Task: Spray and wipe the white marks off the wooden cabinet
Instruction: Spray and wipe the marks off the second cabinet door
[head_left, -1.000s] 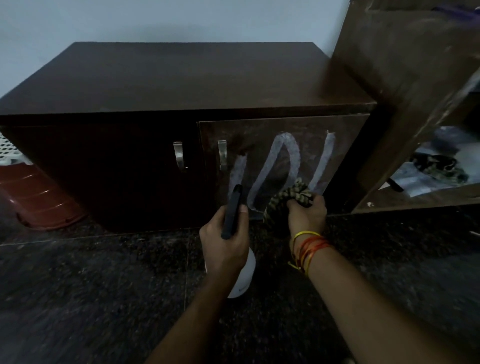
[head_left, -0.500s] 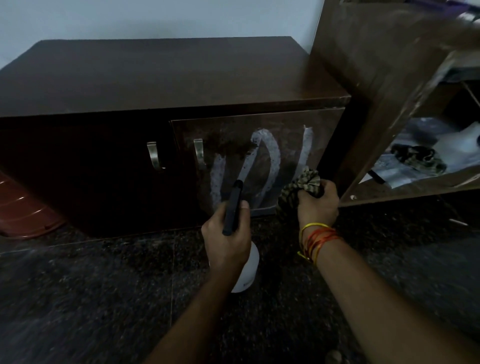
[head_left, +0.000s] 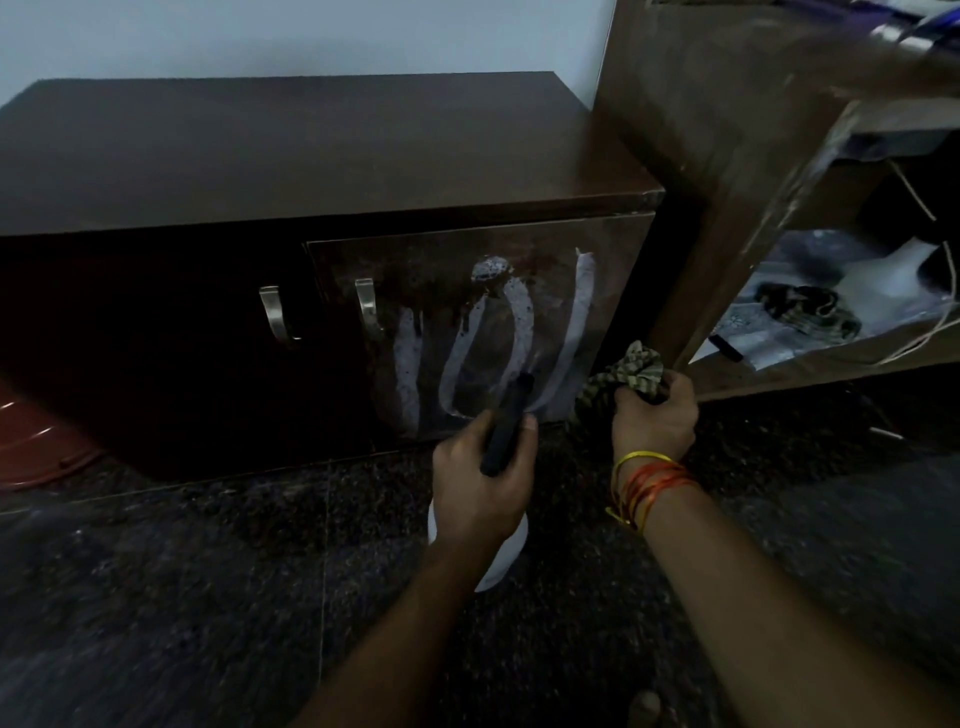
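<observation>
Head view: a spray bottle (head_left: 501, 558) is held in the left hand (head_left: 480, 488), fingers wrapped round its black nozzle top, which is aimed at the cabinet (head_left: 311, 166) door. The white body hangs below the hand, mostly hidden. A bunched checked cloth (head_left: 631, 371) is gripped in the right hand (head_left: 655, 421), fist tight round it, just beside the door's lower right corner, clear of the marks. White marks (head_left: 524, 332) are seen on the right door: a stroke at left, a loop in the middle, a stroke at right, w/ dark wet runs and speckles across the upper part. Two metal handles (head_left: 275, 317) are set side by side, one per door. Threads (head_left: 644, 483), yellow and orange, are worn on the right wrist. A 2nd wooden unit (head_left: 727, 130) stands to the right, papers on its shelf. Dark speckled floor (head_left: 208, 597) lies underneath. A red tub edge (head_left: 31, 447) is seen far left.
</observation>
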